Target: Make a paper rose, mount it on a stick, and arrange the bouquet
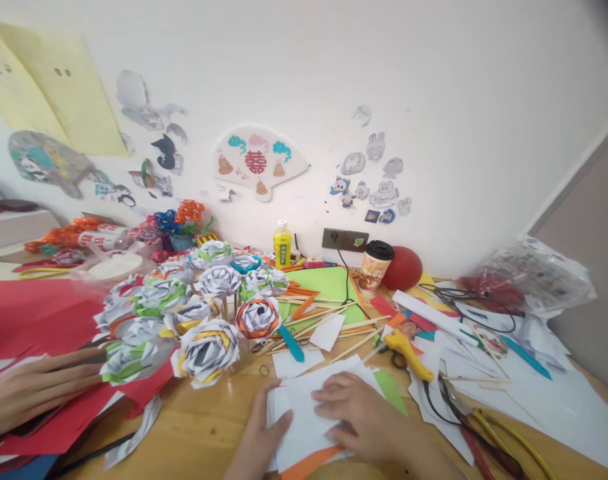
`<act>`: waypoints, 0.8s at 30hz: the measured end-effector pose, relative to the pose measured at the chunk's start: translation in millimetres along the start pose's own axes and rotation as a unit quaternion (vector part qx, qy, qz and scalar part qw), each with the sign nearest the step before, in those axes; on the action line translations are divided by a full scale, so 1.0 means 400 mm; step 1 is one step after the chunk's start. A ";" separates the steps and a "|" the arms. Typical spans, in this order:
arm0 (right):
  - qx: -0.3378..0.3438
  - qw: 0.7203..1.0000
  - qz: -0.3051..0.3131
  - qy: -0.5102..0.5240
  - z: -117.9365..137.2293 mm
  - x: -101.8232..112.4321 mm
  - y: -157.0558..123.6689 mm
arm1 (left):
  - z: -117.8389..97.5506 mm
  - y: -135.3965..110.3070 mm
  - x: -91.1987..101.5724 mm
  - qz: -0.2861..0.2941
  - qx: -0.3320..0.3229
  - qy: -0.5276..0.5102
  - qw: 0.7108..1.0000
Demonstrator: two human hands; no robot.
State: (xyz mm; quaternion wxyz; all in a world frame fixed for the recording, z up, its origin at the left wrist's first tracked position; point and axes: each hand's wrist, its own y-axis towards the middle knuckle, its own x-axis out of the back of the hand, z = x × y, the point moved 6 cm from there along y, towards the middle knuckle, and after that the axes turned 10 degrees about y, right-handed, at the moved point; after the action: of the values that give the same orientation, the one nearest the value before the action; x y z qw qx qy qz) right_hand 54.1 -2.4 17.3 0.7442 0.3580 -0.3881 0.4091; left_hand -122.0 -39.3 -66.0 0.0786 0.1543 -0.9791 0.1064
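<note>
A stack of white paper sheets [299, 427] lies on the wooden table in front of me. My left hand [264, 430] holds its left edge, thumb on top and fingers along the side. Across the upper right of the top sheet rests my right hand [357, 413], fingers spread and slightly bent, palm down. An orange paper [311, 461] sticks out under the near edge, and a green sheet [390, 392] shows behind my right hand. Just beyond the stack is another white piece of paper [297, 362].
Folded paper flowers [209, 350] stand to the left, near another person's hand [39, 390] on red paper [39, 313]. On the right are a yellow hot glue gun [409, 353], yellow-handled pliers [484, 417] and a lidded cup [377, 267]. Wooden sticks [314, 327] and a yellow bottle [283, 245] lie beyond.
</note>
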 end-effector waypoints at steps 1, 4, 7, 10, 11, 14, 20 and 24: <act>-0.012 1.000 0.013 0.014 -0.004 -0.004 -0.001 | 0.003 0.003 0.000 -0.003 -0.009 0.018 1.000; -0.052 0.999 -0.001 -0.002 -0.033 0.004 0.019 | 0.011 0.005 -0.006 -0.018 -0.021 0.037 0.999; -0.078 0.993 -0.010 -0.089 -0.081 0.000 0.065 | 0.019 0.000 -0.016 -0.019 -0.009 0.028 0.999; -0.054 0.979 0.009 -0.199 -0.113 -0.027 0.119 | 0.012 -0.009 -0.021 -0.019 -0.007 0.036 0.999; -0.040 0.973 0.014 -0.225 -0.118 -0.036 0.135 | 0.008 -0.012 -0.020 -0.024 -0.008 0.041 0.999; -0.002 0.966 0.024 -0.258 -0.119 -0.057 0.167 | -0.002 -0.019 -0.021 -0.025 0.004 0.039 0.999; 0.050 0.960 0.024 -0.274 -0.124 -0.059 0.179 | 0.004 -0.014 -0.022 -0.016 0.018 0.017 1.000; 0.063 0.962 -0.096 -0.248 -0.108 -0.008 0.152 | 0.009 -0.009 -0.012 -0.013 0.019 -0.022 0.999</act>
State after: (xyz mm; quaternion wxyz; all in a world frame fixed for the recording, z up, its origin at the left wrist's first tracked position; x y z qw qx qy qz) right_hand 11.5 58.2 8.3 0.6363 0.5300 -0.4980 0.2574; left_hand -116.7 -42.1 -69.6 0.0555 0.1710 -0.9762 0.1209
